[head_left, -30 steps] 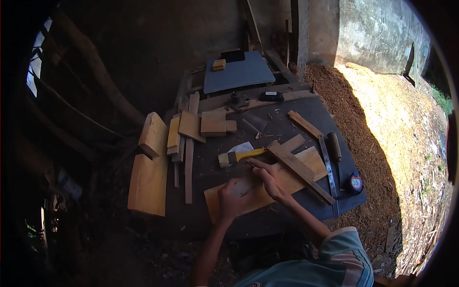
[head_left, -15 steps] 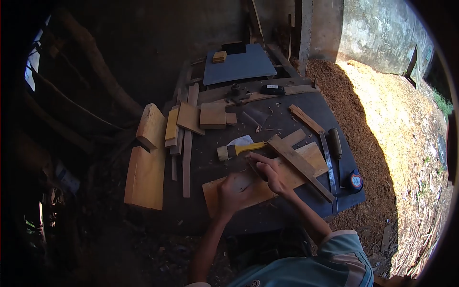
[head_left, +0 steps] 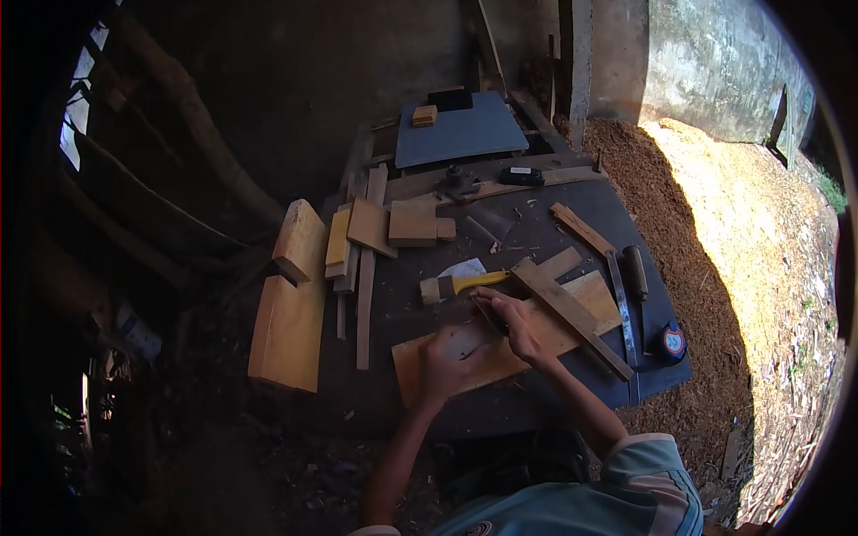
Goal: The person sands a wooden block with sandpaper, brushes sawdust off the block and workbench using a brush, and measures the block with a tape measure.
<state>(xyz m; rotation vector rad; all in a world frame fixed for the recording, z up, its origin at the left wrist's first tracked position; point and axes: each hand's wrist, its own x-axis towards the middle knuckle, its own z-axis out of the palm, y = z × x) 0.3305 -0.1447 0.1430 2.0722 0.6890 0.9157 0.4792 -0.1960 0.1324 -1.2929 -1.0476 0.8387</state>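
Note:
My right hand (head_left: pixel 516 329) is closed around a thin, dark, flat piece (head_left: pixel 489 314), held tilted above a pale wooden board (head_left: pixel 500 353); its kind is unclear. Close by on the left, my left hand (head_left: pixel 439 362) hovers over the same board, its fingers smeared by motion. Whether it grips anything does not show. Just beyond both hands lies a paintbrush (head_left: pixel 465 284) with a yellow handle and pale bristles. A narrow wooden strip (head_left: pixel 572 317) rests across the board's right part.
Wood blocks and strips (head_left: pixel 413 223) lie at the table's left, beside a large notched timber (head_left: pixel 288 330). On the right are a metal ruler (head_left: pixel 621 308), a tool handle (head_left: pixel 635 272) and a tape measure (head_left: pixel 672 340). A blue-grey panel (head_left: pixel 465 134) stands behind; sawdust (head_left: pixel 688 241) covers the ground.
The whole view has shifted, so the table appears slightly farther right and lower. Both hands stay over the board, the right one still holding the thin piece.

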